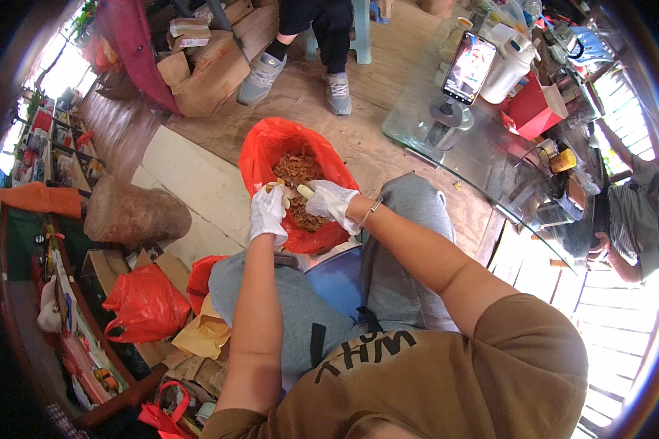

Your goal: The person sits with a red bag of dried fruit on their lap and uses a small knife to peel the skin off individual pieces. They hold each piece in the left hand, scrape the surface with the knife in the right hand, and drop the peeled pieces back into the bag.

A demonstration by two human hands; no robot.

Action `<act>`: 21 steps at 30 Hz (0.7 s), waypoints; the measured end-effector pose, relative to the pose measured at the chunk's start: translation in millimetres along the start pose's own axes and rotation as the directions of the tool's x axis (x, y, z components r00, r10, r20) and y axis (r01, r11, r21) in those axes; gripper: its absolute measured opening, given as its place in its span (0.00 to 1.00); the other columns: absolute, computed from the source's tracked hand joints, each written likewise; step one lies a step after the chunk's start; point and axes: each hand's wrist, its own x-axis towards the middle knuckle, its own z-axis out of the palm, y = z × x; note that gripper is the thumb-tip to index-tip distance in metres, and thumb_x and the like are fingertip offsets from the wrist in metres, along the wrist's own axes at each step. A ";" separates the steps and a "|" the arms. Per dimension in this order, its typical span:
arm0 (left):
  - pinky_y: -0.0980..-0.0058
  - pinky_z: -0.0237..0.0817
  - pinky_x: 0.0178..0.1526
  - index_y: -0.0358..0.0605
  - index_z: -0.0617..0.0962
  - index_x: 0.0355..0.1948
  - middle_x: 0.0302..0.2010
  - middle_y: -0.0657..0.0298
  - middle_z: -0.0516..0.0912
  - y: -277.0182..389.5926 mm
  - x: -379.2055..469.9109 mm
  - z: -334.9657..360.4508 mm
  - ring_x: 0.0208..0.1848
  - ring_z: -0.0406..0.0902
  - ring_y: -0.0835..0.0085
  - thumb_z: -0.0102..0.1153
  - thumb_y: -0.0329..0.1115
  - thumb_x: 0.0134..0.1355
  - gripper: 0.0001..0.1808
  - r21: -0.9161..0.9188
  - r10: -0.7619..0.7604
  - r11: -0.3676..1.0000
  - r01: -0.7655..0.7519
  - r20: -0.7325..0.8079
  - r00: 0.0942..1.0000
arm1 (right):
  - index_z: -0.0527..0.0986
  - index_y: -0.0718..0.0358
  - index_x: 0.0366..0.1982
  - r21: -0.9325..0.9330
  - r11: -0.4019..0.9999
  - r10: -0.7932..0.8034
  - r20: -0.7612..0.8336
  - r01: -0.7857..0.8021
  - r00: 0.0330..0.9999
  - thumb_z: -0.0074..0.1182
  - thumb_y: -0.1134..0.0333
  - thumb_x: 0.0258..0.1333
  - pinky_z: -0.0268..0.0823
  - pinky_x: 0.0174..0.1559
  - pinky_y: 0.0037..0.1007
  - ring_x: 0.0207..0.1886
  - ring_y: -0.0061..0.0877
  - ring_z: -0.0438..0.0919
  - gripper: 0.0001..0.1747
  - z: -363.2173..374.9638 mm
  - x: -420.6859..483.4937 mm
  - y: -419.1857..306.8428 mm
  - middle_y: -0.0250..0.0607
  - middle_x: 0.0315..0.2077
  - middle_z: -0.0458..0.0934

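A red plastic bag [258, 148] stands wide-mouthed between my knees, its inside covered with brown shavings or peelings [307, 217]. Over the bag, my left hand [268, 211], in a white glove, pinches a small yellowish-brown piece [271, 187]. Close beside it, my right hand [332, 200], also white-gloved, grips a tool with a pale handle [305, 191]. The tool's working end is too small to make out against the shavings. What supports the bag from below is mostly hidden; something blue [338, 280] shows between my legs.
Opposite me are another person's shoes [263, 77]. A glass table [417, 120] on the right bears a phone on a stand [468, 68], a white bottle [508, 68] and a red box [535, 110]. At left lie a wooden stump [134, 214] and a tied red bag [145, 302].
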 end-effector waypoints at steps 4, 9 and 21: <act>0.82 0.50 0.12 0.44 0.80 0.26 0.13 0.70 0.71 4.4 -1.4 -3.5 0.10 0.61 0.84 0.46 0.39 0.63 0.15 0.030 0.064 0.997 -0.066 0.038 0.997 | 0.68 0.63 0.35 0.271 0.956 0.074 0.134 -0.108 0.988 0.52 0.65 0.39 0.63 0.20 0.28 0.19 0.26 0.70 0.17 -8.9 -1.4 5.9 0.37 0.20 0.69; 0.82 0.49 0.11 0.44 0.80 0.25 0.13 0.71 0.71 14.7 -5.7 -3.2 0.09 0.61 0.84 0.45 0.40 0.63 0.16 -0.011 0.044 0.999 -0.044 0.036 0.998 | 0.68 0.62 0.36 0.351 0.936 -0.026 0.165 -0.034 0.986 0.55 0.62 0.40 0.64 0.23 0.27 0.23 0.24 0.71 0.19 -15.5 -7.1 10.6 0.35 0.23 0.70; 0.81 0.57 0.17 0.44 0.78 0.27 0.16 0.68 0.74 7.3 -3.2 -9.2 0.15 0.67 0.81 0.50 0.39 0.62 0.12 -0.036 0.098 0.995 -0.096 0.074 0.992 | 0.72 0.64 0.39 0.144 0.922 -0.384 0.203 0.360 0.901 0.48 0.71 0.47 0.65 0.31 0.22 0.30 0.20 0.70 0.14 -20.8 -4.6 26.3 0.35 0.32 0.70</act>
